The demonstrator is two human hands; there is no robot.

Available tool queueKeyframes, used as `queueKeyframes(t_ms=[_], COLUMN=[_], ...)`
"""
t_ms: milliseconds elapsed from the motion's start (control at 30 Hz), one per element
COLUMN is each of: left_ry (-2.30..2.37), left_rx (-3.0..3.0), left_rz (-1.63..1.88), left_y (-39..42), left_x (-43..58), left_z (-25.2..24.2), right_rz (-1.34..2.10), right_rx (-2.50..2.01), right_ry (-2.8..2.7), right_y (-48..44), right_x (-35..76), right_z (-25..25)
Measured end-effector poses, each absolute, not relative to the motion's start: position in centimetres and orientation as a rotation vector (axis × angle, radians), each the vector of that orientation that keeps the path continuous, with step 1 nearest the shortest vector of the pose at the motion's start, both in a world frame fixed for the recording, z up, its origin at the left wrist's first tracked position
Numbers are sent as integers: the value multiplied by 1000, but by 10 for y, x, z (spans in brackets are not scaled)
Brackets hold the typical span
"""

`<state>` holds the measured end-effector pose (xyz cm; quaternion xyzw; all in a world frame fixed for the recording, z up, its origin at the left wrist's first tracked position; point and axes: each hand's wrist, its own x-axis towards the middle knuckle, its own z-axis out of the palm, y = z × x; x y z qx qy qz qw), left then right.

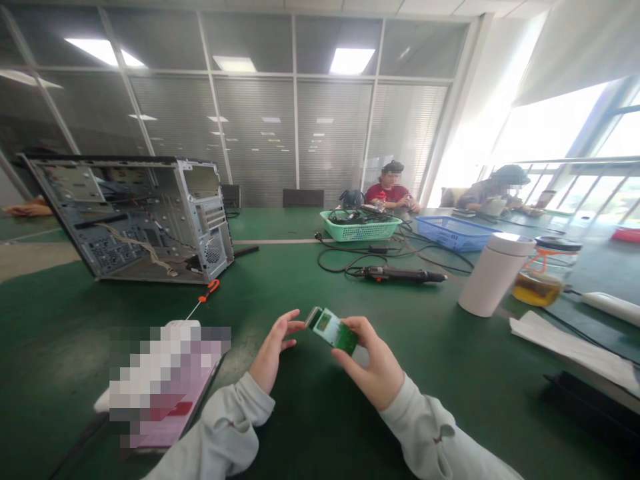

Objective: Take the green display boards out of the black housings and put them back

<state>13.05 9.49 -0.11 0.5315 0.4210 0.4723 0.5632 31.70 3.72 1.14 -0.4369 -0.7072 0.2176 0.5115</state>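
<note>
My right hand (373,363) grips a small green and pale box-like packet (337,333) between thumb and fingers, above the table. The packet tilts, with its dark and silvery end toward the left; its exact kind is not clear. Just left of that end is my left hand (275,343), its fingers apart and holding nothing. I cannot tell whether a fingertip touches the packet.
An open computer case (150,220) stands at the left. Near it are an orange-tagged cord (209,291) and a pink, partly blurred item (185,393). A power screwdriver (400,275), green basket (363,230), blue basket (455,233) and white bottle (493,277) lie beyond. Two people sit opposite.
</note>
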Motion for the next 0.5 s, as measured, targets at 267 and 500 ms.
queueKeyframes(t_ms=[267, 500], left_ry=[1039, 1039], left_rx=[1136, 1075], left_rz=[1034, 985], left_y=[101, 106], left_x=[130, 130], left_z=[1, -1], right_rz=[2014, 1443], right_rx=[-643, -912], right_ry=[-743, -866], right_y=[40, 18], right_x=[316, 351], right_z=[8, 14])
